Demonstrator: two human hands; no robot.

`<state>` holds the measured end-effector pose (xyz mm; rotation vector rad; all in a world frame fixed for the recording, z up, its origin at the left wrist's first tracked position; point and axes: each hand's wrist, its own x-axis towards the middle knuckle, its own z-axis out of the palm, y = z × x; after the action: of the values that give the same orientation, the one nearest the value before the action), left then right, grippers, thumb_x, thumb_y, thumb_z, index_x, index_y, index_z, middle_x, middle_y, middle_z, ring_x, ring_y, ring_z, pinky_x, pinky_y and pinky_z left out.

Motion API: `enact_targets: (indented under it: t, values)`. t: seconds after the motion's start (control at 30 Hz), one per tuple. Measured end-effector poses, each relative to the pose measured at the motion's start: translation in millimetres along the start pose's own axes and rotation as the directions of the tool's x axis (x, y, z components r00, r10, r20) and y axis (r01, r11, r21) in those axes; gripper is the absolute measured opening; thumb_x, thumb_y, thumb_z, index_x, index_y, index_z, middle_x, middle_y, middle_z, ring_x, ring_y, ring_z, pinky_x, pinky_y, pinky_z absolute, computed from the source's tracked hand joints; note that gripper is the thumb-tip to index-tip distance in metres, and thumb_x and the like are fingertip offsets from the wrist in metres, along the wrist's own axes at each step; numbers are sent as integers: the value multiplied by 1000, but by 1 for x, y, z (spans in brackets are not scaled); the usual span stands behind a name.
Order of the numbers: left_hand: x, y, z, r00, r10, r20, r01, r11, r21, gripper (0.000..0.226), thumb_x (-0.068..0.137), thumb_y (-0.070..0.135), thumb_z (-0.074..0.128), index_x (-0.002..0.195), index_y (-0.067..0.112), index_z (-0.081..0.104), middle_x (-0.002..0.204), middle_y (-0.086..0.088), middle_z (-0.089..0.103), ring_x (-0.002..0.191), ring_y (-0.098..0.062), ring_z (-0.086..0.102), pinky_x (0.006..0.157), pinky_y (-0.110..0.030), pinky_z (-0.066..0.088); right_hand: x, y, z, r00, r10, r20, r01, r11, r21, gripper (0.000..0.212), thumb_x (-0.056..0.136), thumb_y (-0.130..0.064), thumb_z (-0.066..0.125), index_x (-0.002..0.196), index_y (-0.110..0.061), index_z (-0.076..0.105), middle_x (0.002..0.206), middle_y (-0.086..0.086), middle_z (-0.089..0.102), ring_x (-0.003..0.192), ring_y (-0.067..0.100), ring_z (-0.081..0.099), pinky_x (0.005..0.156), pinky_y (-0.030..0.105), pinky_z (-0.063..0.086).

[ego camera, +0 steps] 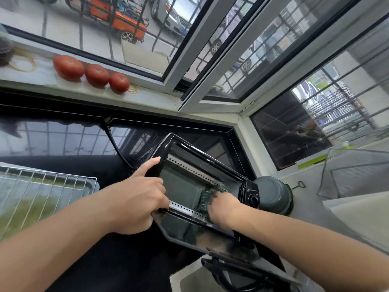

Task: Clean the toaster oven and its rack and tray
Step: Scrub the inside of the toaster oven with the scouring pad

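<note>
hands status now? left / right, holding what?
Left hand: grips the left edge of the oven, steadying it.
Right hand: inside the oven, holds a dark scrub pad against the interior.

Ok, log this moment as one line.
step: scrubbing inside | left hand: holds toaster oven by its left edge | right hand: grips scrubbing pad inside | door: open | rack: out, on tray at left
</note>
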<state>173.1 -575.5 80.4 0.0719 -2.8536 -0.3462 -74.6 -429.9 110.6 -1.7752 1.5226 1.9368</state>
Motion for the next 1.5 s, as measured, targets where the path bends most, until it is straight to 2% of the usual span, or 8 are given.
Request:
enact_targets:
  t: [0.23, 0.43, 0.6, 0.73, 1.0, 1.33, 1.4, 1.5]
  values:
    - [2, -1, 5, 998, 34, -45, -32, 999, 27, 12, 72, 28, 72, 71, 38, 65, 59, 16, 40, 74, 1, 47, 126, -49, -9, -46, 17, -9, 956, 285, -73, -285, 958, 22, 46, 102, -30, 30, 136, -5, 50, 127, 16, 54, 115, 32, 45, 95, 42, 36]
    - [-1, 1, 4, 997, 50, -57, -49, 998, 25, 15, 73, 27, 73, 67, 36, 62, 56, 16, 35, 70, 0, 42, 126, -50, -4, -54, 7, -2, 999, -50, -21, 52, 994, 100, 45, 99, -26, 41, 140, -9, 50, 151, 12, 42, 140, 31, 35, 117, 45, 27]
    - [1, 6, -5, 1000, 12, -14, -13, 1000, -26, 26, 69, 12, 46, 73, 31, 64, 60, 13, 42, 76, -3, 41, 124, -49, -16, -55, 23, -1, 984, 166, -59, -161, 983, 84, 58, 103, -34, 28, 155, -9, 24, 161, 21, 16, 149, 36, 16, 121, 50, 11]
    - [0, 4, 0, 1000, 9, -29, -9, 1000, -4, 19, 74, 15, 55, 72, 32, 62, 60, 13, 44, 77, -3, 44, 125, -50, -16, -74, 12, 0, 999, 31, -29, -26, 988, 153, 51, 103, -34, 33, 146, -9, 43, 158, 17, 28, 146, 32, 24, 120, 46, 17]
    - [0, 2, 8, 999, 28, -45, -26, 999, 45, 10, 80, 29, 69, 76, 38, 67, 57, 15, 44, 72, 2, 39, 125, -49, -14, -26, 10, -4, 966, 260, -10, -251, 941, 228, 47, 101, -34, 35, 138, -8, 46, 143, 22, 45, 132, 37, 41, 112, 47, 30]
    - [-2, 1, 3, 996, 63, -62, -59, 996, 66, 14, 85, 29, 65, 75, 37, 60, 63, 17, 44, 91, 0, 45, 124, -61, 4, -43, 12, 9, 990, 141, 2, -140, 985, 99, 59, 99, -31, 38, 154, -14, 28, 162, 18, 15, 150, 36, 12, 122, 50, 10]
    - [-5, 0, 3, 994, 110, -26, -106, 986, 130, 11, 84, 32, 67, 88, 42, 66, 74, 19, 51, 114, -14, 51, 122, -63, 11, -26, 9, 7, 992, 124, -2, -123, 983, 139, 56, 97, -33, 42, 150, -17, 38, 161, 14, 24, 148, 34, 19, 121, 49, 12]
    - [-3, -2, 2, 990, 141, -28, -134, 975, 177, 16, 85, 34, 69, 94, 46, 66, 66, 17, 42, 95, -12, 51, 122, -62, 9, -23, 8, 8, 997, 66, -51, -59, 990, 128, 46, 94, -32, 51, 137, -18, 55, 147, 8, 44, 137, 32, 35, 116, 47, 24]
